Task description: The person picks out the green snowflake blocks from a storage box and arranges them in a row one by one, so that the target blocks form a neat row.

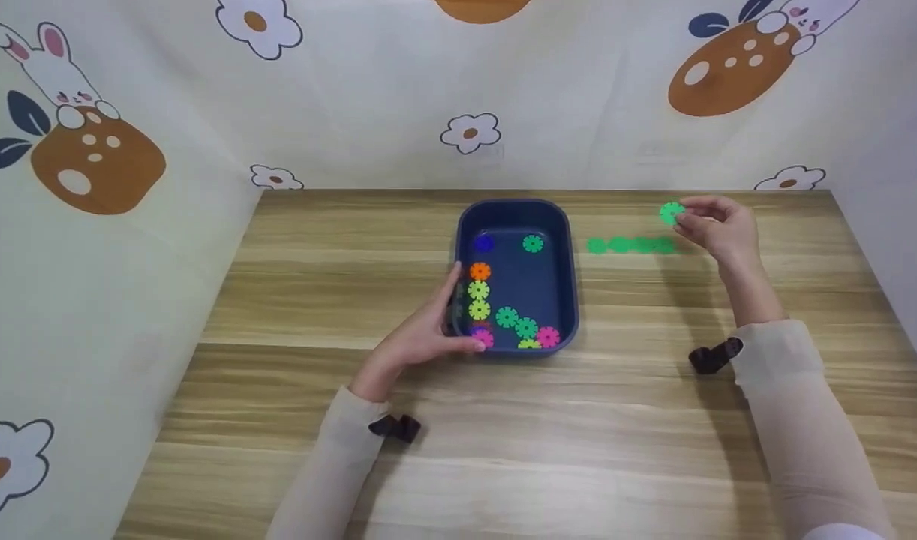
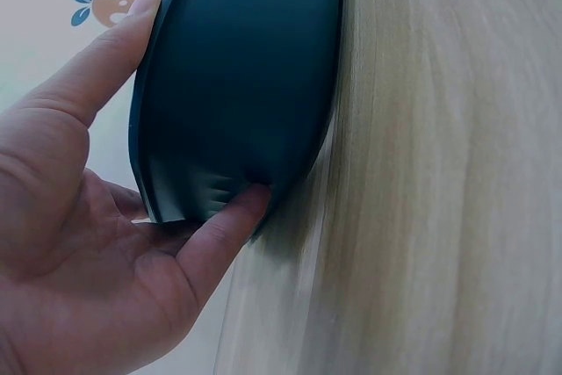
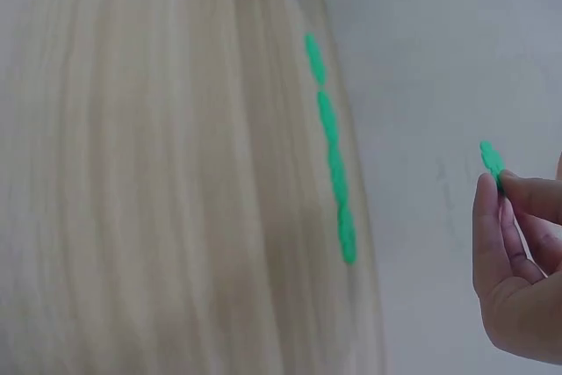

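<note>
taking the blue tray (image 1: pixel 530 289) as my dial, twelve at its far end, i see the left hand (image 1: pixel 417 330) at eight o'clock, gripping the near corner, thumb at the front rim and fingers along the side wall. just past two o'clock, the right hand (image 1: pixel 729 231) pinches a green disc (image 1: pixel 668 214) between thumb and fingers; my right wrist view shows it apart from the green row (image 1: pixel 642 245), which lies on the wooden table (image 1: pixel 593 435) between two and three. inside the tray i find a blue disc (image 1: pixel 483 242) near half past ten, a lone green piece (image 1: pixel 533 244) at one, an orange disc (image 1: pixel 479 271) by nine with two yellow discs (image 1: pixel 479 289) just below it, pink discs (image 1: pixel 548 337) at five and seven, and a green pair (image 1: pixel 506 316) near six.
</note>
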Tool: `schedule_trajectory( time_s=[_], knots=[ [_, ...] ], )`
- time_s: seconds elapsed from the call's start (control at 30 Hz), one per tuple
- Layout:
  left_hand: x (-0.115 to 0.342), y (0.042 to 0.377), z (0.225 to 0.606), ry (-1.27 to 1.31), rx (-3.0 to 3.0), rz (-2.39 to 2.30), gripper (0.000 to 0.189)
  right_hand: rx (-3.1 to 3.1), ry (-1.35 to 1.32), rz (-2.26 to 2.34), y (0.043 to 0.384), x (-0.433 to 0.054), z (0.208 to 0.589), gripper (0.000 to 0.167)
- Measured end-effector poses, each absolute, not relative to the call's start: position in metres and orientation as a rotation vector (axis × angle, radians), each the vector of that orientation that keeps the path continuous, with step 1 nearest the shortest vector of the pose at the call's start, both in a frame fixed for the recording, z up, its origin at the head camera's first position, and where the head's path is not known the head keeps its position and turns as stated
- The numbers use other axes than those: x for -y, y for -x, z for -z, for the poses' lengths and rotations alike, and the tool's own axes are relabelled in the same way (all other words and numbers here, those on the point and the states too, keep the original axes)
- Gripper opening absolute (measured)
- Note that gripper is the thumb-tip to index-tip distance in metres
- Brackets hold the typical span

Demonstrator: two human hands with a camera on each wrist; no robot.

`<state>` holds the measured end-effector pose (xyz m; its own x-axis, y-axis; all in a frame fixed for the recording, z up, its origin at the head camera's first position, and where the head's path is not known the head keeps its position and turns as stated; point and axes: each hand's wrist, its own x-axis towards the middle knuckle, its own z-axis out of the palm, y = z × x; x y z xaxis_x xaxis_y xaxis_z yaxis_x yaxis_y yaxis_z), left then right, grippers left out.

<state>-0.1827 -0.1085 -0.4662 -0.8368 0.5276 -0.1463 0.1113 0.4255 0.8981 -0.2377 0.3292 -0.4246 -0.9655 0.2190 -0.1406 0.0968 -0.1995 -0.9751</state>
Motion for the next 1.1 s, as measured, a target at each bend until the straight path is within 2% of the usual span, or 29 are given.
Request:
schedule_trajectory(
  time_s=[0.53,0.63,0.8,0.93,1.1],
  knots=[
    [0.110,0.183,0.468,-0.587,-2.264,-1.410,0.125,2.084,0.658,-2.315,0.241,-0.360,0.452,0.018],
    [0.109,0.183,0.468,-0.583,-2.261,-1.408,0.124,2.274,0.705,-2.141,0.242,-0.364,0.458,0.014],
    [0.109,0.184,0.467,-0.575,-2.251,-1.420,0.123,2.473,0.729,-1.919,0.245,-0.366,0.464,0.020],
    [0.109,0.183,0.468,-0.571,-2.251,-1.420,0.124,2.547,0.714,-1.771,0.247,-0.364,0.466,0.018],
    [0.109,0.183,0.469,-0.567,-2.254,-1.419,0.123,2.681,0.724,-1.545,0.248,-0.362,0.465,0.029]
  ],
)
